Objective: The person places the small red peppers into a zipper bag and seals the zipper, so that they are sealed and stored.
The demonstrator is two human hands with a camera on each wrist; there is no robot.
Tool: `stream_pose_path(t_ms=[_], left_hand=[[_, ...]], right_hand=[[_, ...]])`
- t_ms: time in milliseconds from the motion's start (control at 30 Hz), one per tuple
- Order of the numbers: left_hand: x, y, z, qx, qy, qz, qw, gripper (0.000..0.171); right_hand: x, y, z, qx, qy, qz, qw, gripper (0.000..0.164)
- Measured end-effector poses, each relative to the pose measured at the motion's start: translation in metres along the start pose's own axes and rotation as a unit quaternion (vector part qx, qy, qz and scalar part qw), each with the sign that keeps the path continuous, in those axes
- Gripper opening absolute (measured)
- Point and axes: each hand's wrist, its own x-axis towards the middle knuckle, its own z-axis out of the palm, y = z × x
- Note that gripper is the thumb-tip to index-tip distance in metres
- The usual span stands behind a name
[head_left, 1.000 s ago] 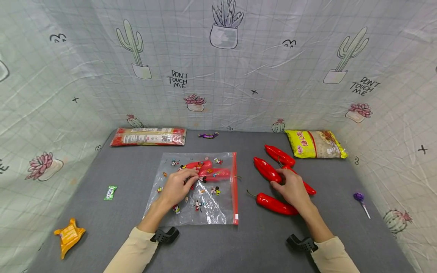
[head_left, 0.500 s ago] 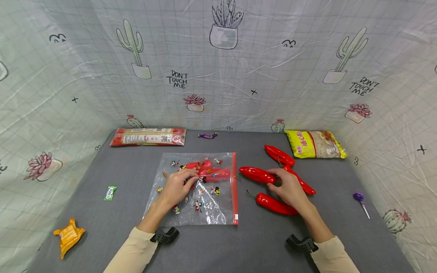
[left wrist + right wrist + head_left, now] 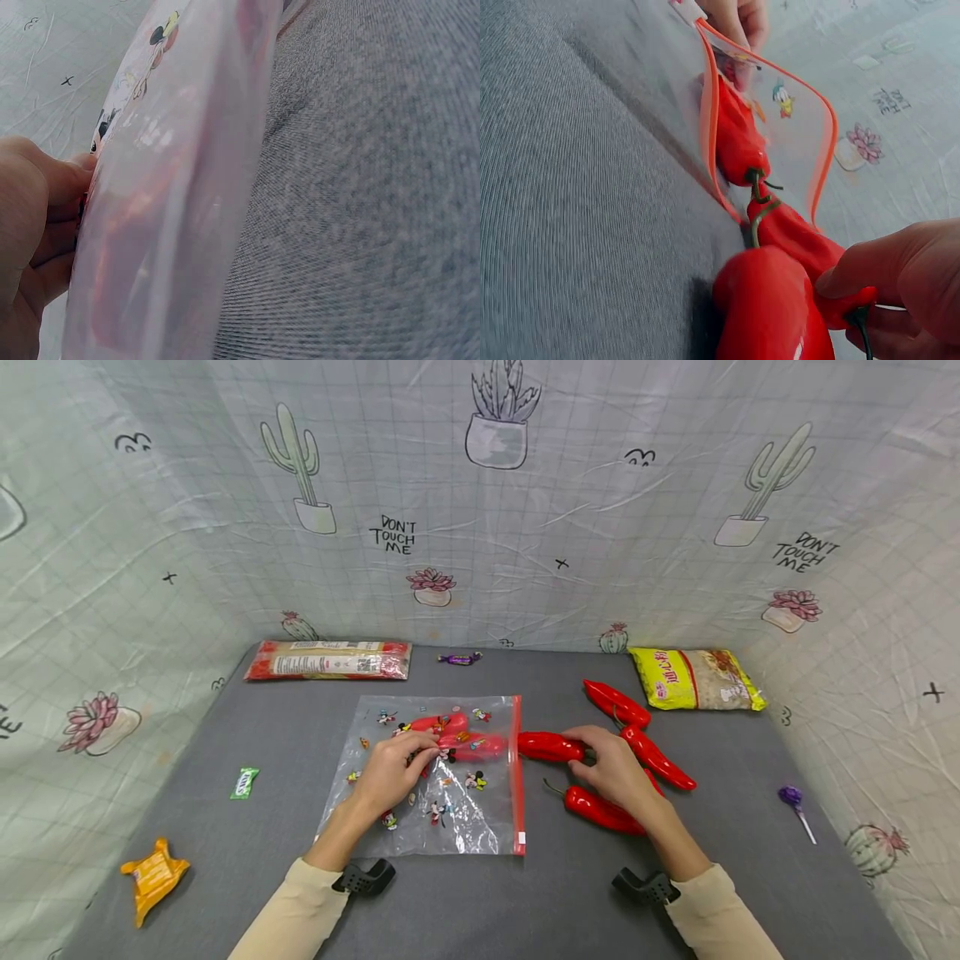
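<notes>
A clear zip bag point(image 3: 517, 810) with cartoon prints and a red zip edge lies flat in the head view, red peppers point(image 3: 480, 744) showing through it. My left hand point(image 3: 393, 768) pinches its upper film; the mouth gapes in the right wrist view. My right hand point(image 3: 611, 768) grips a red pepper point(image 3: 551, 747) near its stem end, thumb on one side. That pepper points left, its tip right at the bag's mouth, where another pepper's green stem point(image 3: 757, 184) shows. A loose pepper point(image 3: 600, 808) lies just below the right hand.
Two more peppers, one farther back point(image 3: 615, 702) and one nearer point(image 3: 660, 760), lie right of the hand. Along the back are a noodle packet point(image 3: 330, 660), a purple candy point(image 3: 460, 658) and a yellow packet point(image 3: 697, 678). A lollipop point(image 3: 789, 795), a green sweet point(image 3: 243, 783) and an orange packet point(image 3: 154, 881) lie at the sides.
My right hand has moved left with the pepper, which has swung from slanting to nearly level and come to the bag's mouth. My left hand stays put on the bag.
</notes>
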Motion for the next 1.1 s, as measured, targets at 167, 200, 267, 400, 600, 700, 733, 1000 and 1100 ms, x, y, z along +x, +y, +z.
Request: stream_pose_path(t_ms=[167, 200, 267, 400, 600, 700, 733, 1000, 1100], left_hand=[[0.001, 0.002, -0.001, 0.002, -0.005, -0.007, 1.0000, 0.005], [0.001, 0.002, -0.001, 0.002, -0.007, -0.008, 0.9999, 0.005], [0.001, 0.003, -0.002, 0.003, -0.007, -0.011, 0.9999, 0.004], [0.001, 0.003, -0.002, 0.003, -0.007, -0.012, 0.9999, 0.004], [0.001, 0.002, 0.000, 0.005, -0.007, -0.010, 0.9999, 0.005], [0.001, 0.002, 0.000, 0.002, -0.009, -0.011, 0.9999, 0.005], [0.001, 0.002, 0.000, 0.001, -0.009, -0.012, 0.9999, 0.005], [0.001, 0.001, -0.002, 0.006, -0.019, -0.013, 0.9997, 0.007], [0.001, 0.000, -0.002, 0.007, -0.023, -0.014, 0.9996, 0.009]], right_hand=[[0.006, -0.008, 0.008, -0.001, -0.012, -0.014, 1.000, 0.041], [0.008, -0.010, 0.010, 0.000, -0.016, -0.015, 1.000, 0.041], [0.011, -0.013, 0.013, 0.005, -0.023, -0.017, 1.000, 0.041], [0.019, -0.021, 0.022, 0.021, -0.034, -0.021, 0.999, 0.040], [0.034, -0.027, 0.040, 0.049, -0.036, -0.016, 0.998, 0.042], [0.040, -0.028, 0.049, 0.071, -0.037, -0.001, 0.997, 0.042], [0.041, -0.028, 0.052, 0.077, -0.038, 0.002, 0.996, 0.042], [0.051, -0.033, 0.067, 0.110, -0.027, 0.005, 0.994, 0.033], [0.052, -0.034, 0.070, 0.113, -0.028, 0.010, 0.993, 0.032]])
